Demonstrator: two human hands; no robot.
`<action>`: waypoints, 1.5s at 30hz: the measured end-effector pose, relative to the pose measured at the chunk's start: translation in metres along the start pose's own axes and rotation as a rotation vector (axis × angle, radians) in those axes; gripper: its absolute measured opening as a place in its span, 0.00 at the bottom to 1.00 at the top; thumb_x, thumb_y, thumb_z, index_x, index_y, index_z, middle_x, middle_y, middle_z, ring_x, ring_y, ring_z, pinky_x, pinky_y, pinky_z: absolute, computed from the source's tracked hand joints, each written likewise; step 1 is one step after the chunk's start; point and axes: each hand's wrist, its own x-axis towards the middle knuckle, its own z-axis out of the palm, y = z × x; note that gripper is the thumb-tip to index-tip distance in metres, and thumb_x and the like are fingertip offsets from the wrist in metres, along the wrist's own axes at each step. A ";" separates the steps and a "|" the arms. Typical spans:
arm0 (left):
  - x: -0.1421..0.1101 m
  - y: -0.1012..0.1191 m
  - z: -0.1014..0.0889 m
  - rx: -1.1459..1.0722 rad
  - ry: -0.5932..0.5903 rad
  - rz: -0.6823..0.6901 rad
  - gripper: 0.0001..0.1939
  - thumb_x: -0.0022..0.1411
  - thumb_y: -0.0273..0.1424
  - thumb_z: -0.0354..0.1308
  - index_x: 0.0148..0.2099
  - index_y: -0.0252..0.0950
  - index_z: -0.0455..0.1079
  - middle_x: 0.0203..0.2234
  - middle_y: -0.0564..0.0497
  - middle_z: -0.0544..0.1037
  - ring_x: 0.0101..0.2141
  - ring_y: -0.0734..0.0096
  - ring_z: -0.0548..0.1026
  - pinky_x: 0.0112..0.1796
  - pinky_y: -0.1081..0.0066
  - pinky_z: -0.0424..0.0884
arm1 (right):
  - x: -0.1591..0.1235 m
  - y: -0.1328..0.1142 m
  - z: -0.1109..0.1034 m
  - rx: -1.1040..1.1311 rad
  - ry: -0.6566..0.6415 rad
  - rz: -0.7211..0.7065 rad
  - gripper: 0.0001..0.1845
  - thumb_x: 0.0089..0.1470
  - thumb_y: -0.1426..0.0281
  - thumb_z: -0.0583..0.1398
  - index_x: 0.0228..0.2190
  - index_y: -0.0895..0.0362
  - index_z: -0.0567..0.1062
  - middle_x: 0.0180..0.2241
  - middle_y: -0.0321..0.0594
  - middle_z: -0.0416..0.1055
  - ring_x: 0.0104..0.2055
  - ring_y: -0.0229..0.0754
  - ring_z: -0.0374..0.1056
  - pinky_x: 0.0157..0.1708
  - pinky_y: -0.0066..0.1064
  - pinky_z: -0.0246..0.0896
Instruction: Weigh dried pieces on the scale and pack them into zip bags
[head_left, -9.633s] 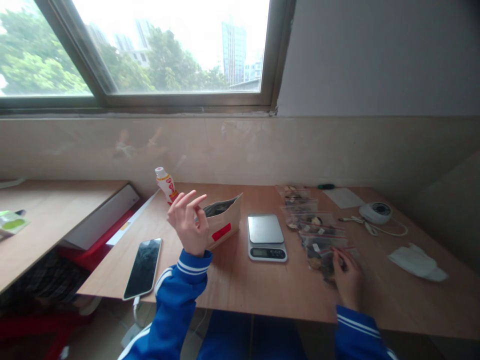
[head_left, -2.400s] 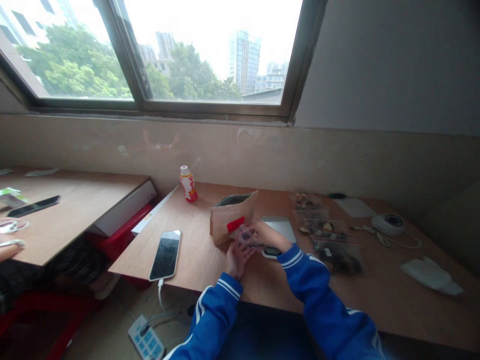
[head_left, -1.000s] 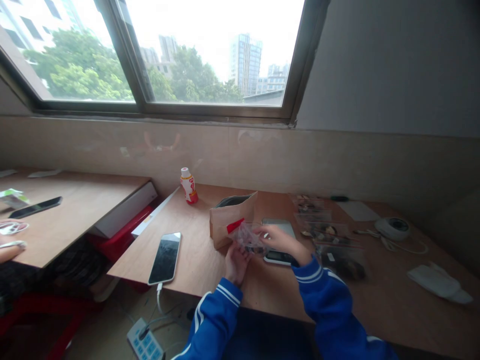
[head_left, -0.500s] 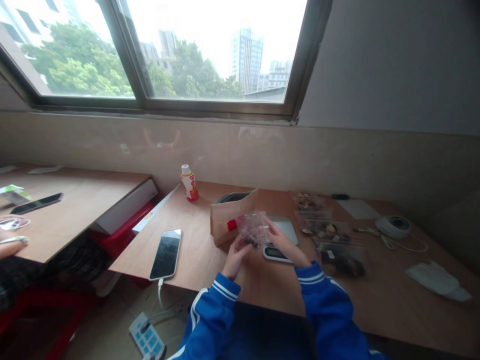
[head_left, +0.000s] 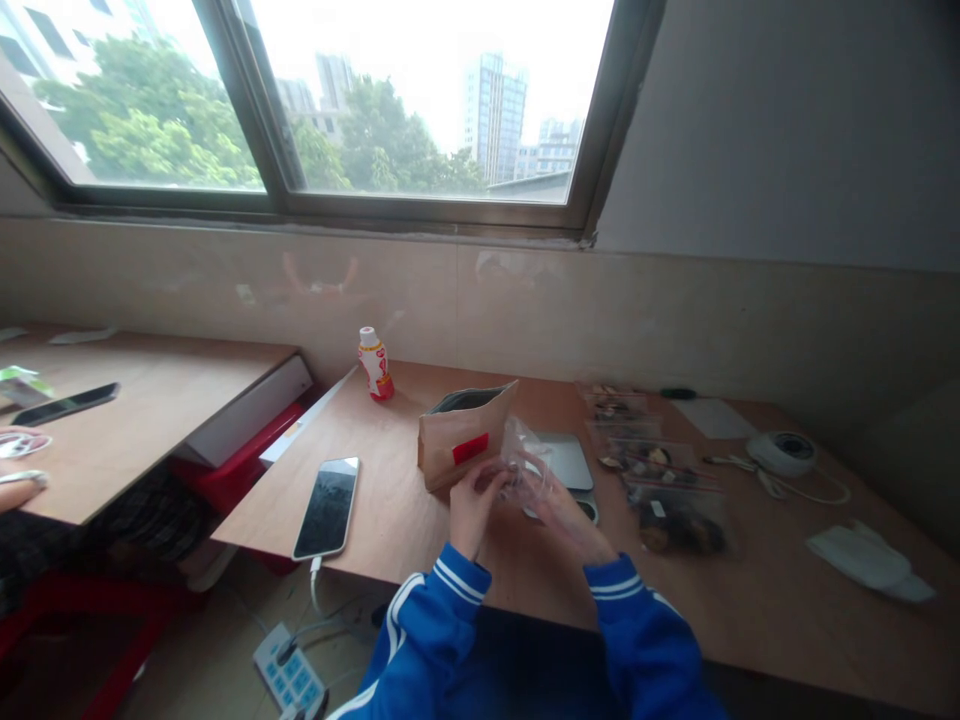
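Gripping a clear bag in both hands over the worktop

Pinching the plastic with the left hand, thumb and fingertips nearly together. Cupping it from the other side with the right hand, half curled, seen partly through the film; cannot tell whether inside or behind it. Holding the clear bag about midway between front and back edges, beside the upright, open-topped paper bag and partly across the scale. Near the front left corner: a phone. By the back left corner: a bottle. Right of the scale: filled bags, overlapping from the back edge forward. Toward the right edge: a white round device.
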 end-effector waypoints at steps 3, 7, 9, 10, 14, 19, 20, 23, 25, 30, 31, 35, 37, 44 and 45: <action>-0.002 -0.001 0.003 0.044 0.025 -0.018 0.19 0.56 0.38 0.61 0.50 0.40 0.73 0.41 0.46 0.80 0.44 0.57 0.77 0.48 0.60 0.70 | 0.001 0.007 0.000 0.053 0.011 -0.008 0.26 0.45 0.61 0.68 0.46 0.49 0.72 0.46 0.39 0.75 0.48 0.45 0.71 0.53 0.42 0.61; -0.002 -0.002 0.001 -0.071 -0.026 -0.010 0.19 0.58 0.37 0.59 0.51 0.40 0.71 0.48 0.45 0.77 0.50 0.59 0.73 0.53 0.61 0.65 | 0.002 0.008 -0.005 0.037 0.018 -0.035 0.25 0.45 0.60 0.68 0.46 0.51 0.73 0.47 0.42 0.74 0.50 0.47 0.70 0.53 0.42 0.62; -0.001 -0.004 -0.001 -0.164 -0.083 -0.022 0.21 0.56 0.35 0.62 0.52 0.38 0.70 0.50 0.45 0.75 0.50 0.59 0.73 0.53 0.61 0.66 | 0.002 0.007 -0.008 -0.002 0.051 -0.061 0.25 0.44 0.60 0.68 0.44 0.52 0.74 0.45 0.42 0.76 0.49 0.48 0.71 0.52 0.42 0.62; 0.000 -0.005 -0.003 -0.190 -0.102 -0.034 0.22 0.54 0.35 0.63 0.52 0.38 0.70 0.50 0.44 0.75 0.49 0.59 0.74 0.52 0.61 0.66 | 0.002 0.006 -0.009 -0.016 0.067 -0.069 0.24 0.44 0.60 0.69 0.43 0.52 0.74 0.44 0.42 0.76 0.48 0.48 0.71 0.52 0.42 0.62; 0.000 -0.010 -0.006 -0.157 -0.083 -0.035 0.18 0.53 0.34 0.64 0.47 0.34 0.73 0.43 0.43 0.79 0.45 0.60 0.76 0.50 0.61 0.68 | 0.002 0.007 -0.011 -0.038 0.068 -0.060 0.21 0.44 0.61 0.68 0.42 0.52 0.75 0.47 0.42 0.75 0.48 0.46 0.71 0.51 0.39 0.62; -0.003 -0.012 -0.003 -0.052 -0.005 -0.005 0.12 0.53 0.35 0.64 0.38 0.33 0.74 0.34 0.44 0.81 0.38 0.61 0.78 0.45 0.62 0.70 | 0.005 0.012 -0.012 -0.083 0.023 -0.017 0.22 0.45 0.63 0.68 0.43 0.50 0.73 0.45 0.40 0.74 0.46 0.45 0.72 0.43 0.36 0.67; -0.003 -0.012 -0.003 -0.048 0.001 -0.004 0.11 0.53 0.35 0.64 0.38 0.33 0.74 0.34 0.45 0.81 0.38 0.61 0.78 0.45 0.62 0.70 | 0.005 0.013 -0.012 -0.085 0.013 -0.011 0.22 0.45 0.63 0.68 0.43 0.51 0.73 0.45 0.40 0.74 0.46 0.45 0.72 0.42 0.35 0.67; -0.002 -0.011 -0.003 -0.106 0.005 -0.012 0.12 0.52 0.35 0.64 0.38 0.33 0.74 0.35 0.45 0.80 0.39 0.61 0.77 0.45 0.62 0.70 | 0.005 0.011 -0.010 -0.081 -0.008 -0.007 0.21 0.46 0.64 0.68 0.44 0.52 0.74 0.46 0.41 0.74 0.46 0.44 0.71 0.43 0.35 0.67; -0.001 -0.013 -0.003 -0.191 0.017 -0.041 0.14 0.50 0.35 0.66 0.38 0.33 0.74 0.35 0.44 0.80 0.40 0.61 0.77 0.47 0.62 0.69 | 0.003 0.008 -0.008 -0.078 -0.020 0.017 0.21 0.46 0.65 0.67 0.43 0.54 0.75 0.45 0.42 0.75 0.45 0.44 0.72 0.45 0.36 0.67; -0.001 -0.020 -0.001 -0.429 0.100 -0.211 0.15 0.47 0.35 0.67 0.35 0.33 0.71 0.34 0.47 0.78 0.39 0.62 0.76 0.44 0.61 0.70 | 0.001 0.002 -0.008 -0.009 0.051 0.035 0.19 0.45 0.64 0.68 0.40 0.57 0.78 0.44 0.45 0.76 0.48 0.47 0.71 0.54 0.42 0.61; -0.002 -0.020 -0.001 -0.459 0.118 -0.242 0.14 0.47 0.35 0.67 0.34 0.34 0.71 0.34 0.48 0.78 0.38 0.63 0.76 0.44 0.61 0.70 | 0.001 0.001 -0.011 -0.005 0.069 0.023 0.18 0.45 0.63 0.68 0.39 0.56 0.78 0.45 0.45 0.76 0.49 0.47 0.70 0.55 0.42 0.60; -0.005 -0.019 0.003 -0.580 0.150 -0.349 0.11 0.47 0.32 0.66 0.31 0.36 0.68 0.33 0.50 0.77 0.37 0.67 0.76 0.45 0.64 0.70 | 0.002 0.000 -0.022 -0.023 0.114 -0.018 0.17 0.46 0.62 0.67 0.39 0.55 0.79 0.47 0.44 0.74 0.52 0.47 0.68 0.57 0.41 0.58; -0.006 -0.019 0.004 -0.648 0.132 -0.391 0.11 0.47 0.31 0.66 0.32 0.36 0.68 0.34 0.50 0.77 0.36 0.69 0.76 0.45 0.64 0.70 | 0.000 -0.003 -0.028 -0.003 0.132 -0.034 0.17 0.46 0.63 0.67 0.39 0.55 0.79 0.47 0.43 0.74 0.52 0.47 0.68 0.58 0.42 0.58; -0.011 -0.036 0.007 -0.775 0.108 -0.470 0.09 0.47 0.25 0.64 0.32 0.35 0.68 0.30 0.51 0.77 0.32 0.69 0.76 0.41 0.67 0.71 | -0.017 -0.040 -0.044 -0.009 0.277 -0.168 0.15 0.44 0.63 0.68 0.36 0.56 0.80 0.45 0.43 0.76 0.50 0.48 0.69 0.58 0.45 0.59; -0.011 -0.040 0.007 -0.782 0.105 -0.476 0.08 0.47 0.25 0.63 0.32 0.35 0.67 0.30 0.50 0.77 0.32 0.69 0.76 0.40 0.67 0.71 | -0.017 -0.049 -0.041 -0.021 0.315 -0.222 0.15 0.44 0.63 0.69 0.36 0.55 0.80 0.44 0.42 0.76 0.50 0.48 0.70 0.58 0.46 0.59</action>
